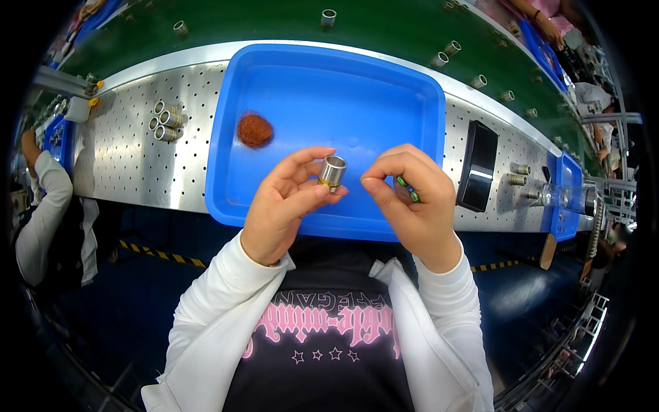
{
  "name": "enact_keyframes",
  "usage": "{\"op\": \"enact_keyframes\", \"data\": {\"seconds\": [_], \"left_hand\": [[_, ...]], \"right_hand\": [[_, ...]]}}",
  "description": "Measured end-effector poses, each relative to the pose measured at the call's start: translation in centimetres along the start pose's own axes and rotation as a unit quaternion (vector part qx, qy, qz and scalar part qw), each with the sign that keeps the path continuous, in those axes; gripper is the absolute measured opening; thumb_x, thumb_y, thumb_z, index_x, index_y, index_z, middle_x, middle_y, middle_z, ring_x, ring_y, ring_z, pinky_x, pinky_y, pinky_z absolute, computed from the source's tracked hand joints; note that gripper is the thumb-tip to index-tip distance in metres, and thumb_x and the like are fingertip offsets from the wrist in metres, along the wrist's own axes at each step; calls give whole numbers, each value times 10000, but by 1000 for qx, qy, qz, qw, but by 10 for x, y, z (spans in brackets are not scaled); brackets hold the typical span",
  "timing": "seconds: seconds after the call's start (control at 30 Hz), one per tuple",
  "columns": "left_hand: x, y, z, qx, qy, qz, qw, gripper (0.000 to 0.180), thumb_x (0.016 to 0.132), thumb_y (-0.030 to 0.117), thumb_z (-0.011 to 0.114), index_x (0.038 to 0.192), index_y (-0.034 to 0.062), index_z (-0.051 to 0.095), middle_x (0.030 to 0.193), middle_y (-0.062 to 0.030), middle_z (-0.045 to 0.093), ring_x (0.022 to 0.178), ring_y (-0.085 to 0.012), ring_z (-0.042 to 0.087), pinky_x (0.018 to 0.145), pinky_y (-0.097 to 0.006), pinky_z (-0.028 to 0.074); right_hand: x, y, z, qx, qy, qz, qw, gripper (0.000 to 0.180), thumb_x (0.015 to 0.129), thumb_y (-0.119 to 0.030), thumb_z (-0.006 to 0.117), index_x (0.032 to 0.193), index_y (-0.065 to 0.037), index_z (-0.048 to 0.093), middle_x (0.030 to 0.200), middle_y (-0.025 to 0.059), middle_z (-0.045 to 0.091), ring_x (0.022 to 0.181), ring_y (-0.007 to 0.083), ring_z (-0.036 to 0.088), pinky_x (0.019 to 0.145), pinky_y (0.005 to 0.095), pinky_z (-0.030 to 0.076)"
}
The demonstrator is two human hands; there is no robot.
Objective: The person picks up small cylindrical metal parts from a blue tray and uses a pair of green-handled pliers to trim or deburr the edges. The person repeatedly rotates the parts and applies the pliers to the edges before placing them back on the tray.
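Note:
Over a blue plastic tray (329,56), my left hand (278,199) is closed around a short metal sleeve (332,172), its open end facing up. A narrow brass-coloured band shows near the sleeve's lower end. To the right, apart from the sleeve, my right hand (419,199) is curled with thumb and forefinger pinched. A slim green and black object (408,189) sticks out between its fingers; most of it is hidden, so its kind does not show. At the tray's left side lies a reddish-brown scouring pad (255,130).
Several sleeves (167,133) stand on the perforated metal bench (189,96) left of the tray. A black phone-like slab (479,166) lies to the right. Beyond runs a green conveyor belt (274,24) carrying scattered sleeves. Another person's sleeve (45,199) is at far left.

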State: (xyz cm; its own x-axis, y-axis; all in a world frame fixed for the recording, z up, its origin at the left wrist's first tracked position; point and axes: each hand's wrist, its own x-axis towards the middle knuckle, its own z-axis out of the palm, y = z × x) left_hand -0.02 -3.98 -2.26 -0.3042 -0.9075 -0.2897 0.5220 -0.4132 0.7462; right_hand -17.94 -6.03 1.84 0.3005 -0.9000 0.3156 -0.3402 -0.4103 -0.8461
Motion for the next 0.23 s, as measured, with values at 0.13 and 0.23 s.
{"op": "enact_keyframes", "data": {"seconds": [0.13,0.23], "left_hand": [[1,-2,-2,3,-2,15,1000,428,817,56,563,1224,17,438,1057,-113,547,927,-198,584,853,-301,453],[2,-4,-3,5,-11,26,1000,431,819,62,565,1228,20,434,1068,-116,543,929,-209,585,855,-303,452]], "right_hand": [[1,3,3,-4,3,-26,1000,67,721,26,632,748,-4,578,734,67,562,659,144,518,544,226,369],[1,-1,2,-7,-5,-13,1000,66,723,20,636,749,-6,580,744,72,571,673,162,528,569,234,388]]}}
